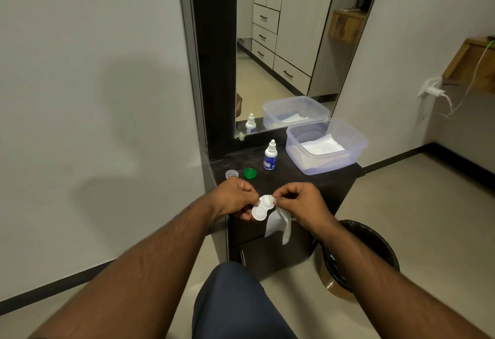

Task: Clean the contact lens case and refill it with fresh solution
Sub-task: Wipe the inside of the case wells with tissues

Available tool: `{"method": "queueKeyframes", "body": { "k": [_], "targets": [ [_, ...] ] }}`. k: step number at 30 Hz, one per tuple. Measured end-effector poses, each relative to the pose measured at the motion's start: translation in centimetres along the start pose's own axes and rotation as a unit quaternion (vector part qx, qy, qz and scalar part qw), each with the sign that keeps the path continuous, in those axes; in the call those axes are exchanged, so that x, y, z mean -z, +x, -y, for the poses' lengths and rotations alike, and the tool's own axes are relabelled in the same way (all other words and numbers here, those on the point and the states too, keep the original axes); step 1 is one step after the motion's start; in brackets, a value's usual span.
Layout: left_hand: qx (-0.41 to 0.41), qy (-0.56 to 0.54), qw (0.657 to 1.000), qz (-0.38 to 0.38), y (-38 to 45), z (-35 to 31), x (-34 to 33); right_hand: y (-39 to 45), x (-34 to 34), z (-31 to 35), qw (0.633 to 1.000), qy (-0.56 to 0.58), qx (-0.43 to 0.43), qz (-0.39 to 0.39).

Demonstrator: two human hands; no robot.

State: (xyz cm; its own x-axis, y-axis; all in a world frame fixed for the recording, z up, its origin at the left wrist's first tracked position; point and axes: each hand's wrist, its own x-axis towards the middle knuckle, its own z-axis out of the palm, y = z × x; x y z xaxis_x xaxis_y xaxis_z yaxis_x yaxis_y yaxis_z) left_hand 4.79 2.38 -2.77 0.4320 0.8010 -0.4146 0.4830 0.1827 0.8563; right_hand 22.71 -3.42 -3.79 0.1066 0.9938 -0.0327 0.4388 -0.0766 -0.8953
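My left hand [235,199] holds a white two-well contact lens case [262,208] in front of the dark cabinet, with both wells uncovered. My right hand [300,202] pinches a white tissue [278,224] against the case's far well; the rest of the tissue hangs down. On the cabinet top [300,177] lie a clear cap [232,174] and a green cap [250,173], both to the left of an upright white solution bottle [270,156] with a blue label.
A clear plastic tub [325,146] with white tissues inside stands at the cabinet's back right, below a tall mirror [284,43]. A bin with a black liner [359,258] sits on the floor at the right. My knee [235,304] is below.
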Motion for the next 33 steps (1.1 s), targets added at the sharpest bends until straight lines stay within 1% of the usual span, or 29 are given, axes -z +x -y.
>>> {"method": "queueKeyframes", "body": {
  "k": [4, 6, 9, 11, 13, 16, 19, 21, 23, 25, 27, 30, 33],
  "targets": [
    [0.003, -0.004, 1.0, -0.009, -0.1, 0.0, -0.1, 0.3, 0.3, -0.1, 0.999, -0.029, -0.007, 0.025],
    [0.003, 0.0, 1.0, -0.008, -0.1, 0.0, -0.1, -0.1, 0.2, -0.5, 0.999, -0.036, -0.017, 0.026],
    [0.004, -0.003, 1.0, -0.005, -0.1, 0.0, -0.1, -0.6, -0.2, -0.7, 0.999, -0.04, -0.023, -0.002],
    [0.003, -0.012, 1.0, -0.003, -0.2, 0.0, 0.0, -0.6, -0.5, -0.5, 0.999, -0.028, -0.011, -0.027],
    [0.005, -0.021, 1.0, 0.005, -0.3, -0.1, 0.0, -0.4, -0.9, -0.1, 0.999, -0.023, -0.004, -0.033],
    [0.007, -0.025, 1.0, 0.013, -0.4, -0.3, 0.0, 0.3, -1.0, 0.7, 0.998, -0.054, 0.011, -0.029],
    [0.006, -0.017, 1.0, 0.007, -0.4, -0.3, -0.1, 1.0, -1.1, 1.8, 0.991, -0.121, 0.059, 0.008],
    [0.001, -0.018, 1.0, 0.002, -0.4, -0.2, -0.1, 1.4, -1.2, 2.7, 0.977, -0.184, 0.099, 0.05],
    [-0.005, -0.016, 1.0, -0.004, -0.4, -0.2, -0.3, 1.9, -1.1, 3.6, 0.961, -0.237, 0.116, 0.084],
    [-0.009, -0.007, 1.0, -0.015, -0.4, -0.1, -0.4, 2.4, -0.8, 4.0, 0.95, -0.272, 0.099, 0.113],
    [-0.011, 0.004, 1.0, -0.028, -0.3, 0.0, -0.6, 2.6, -0.3, 3.8, 0.952, -0.272, 0.068, 0.124],
    [-0.009, 0.004, 0.999, -0.033, -0.3, 0.0, -0.7, 2.4, 0.1, 3.1, 0.97, -0.226, 0.029, 0.081],
    [-0.007, 0.001, 0.999, -0.035, -0.4, -0.2, -0.8, 1.3, -0.3, 1.7, 0.99, -0.134, -0.037, 0.008]
  ]
}}
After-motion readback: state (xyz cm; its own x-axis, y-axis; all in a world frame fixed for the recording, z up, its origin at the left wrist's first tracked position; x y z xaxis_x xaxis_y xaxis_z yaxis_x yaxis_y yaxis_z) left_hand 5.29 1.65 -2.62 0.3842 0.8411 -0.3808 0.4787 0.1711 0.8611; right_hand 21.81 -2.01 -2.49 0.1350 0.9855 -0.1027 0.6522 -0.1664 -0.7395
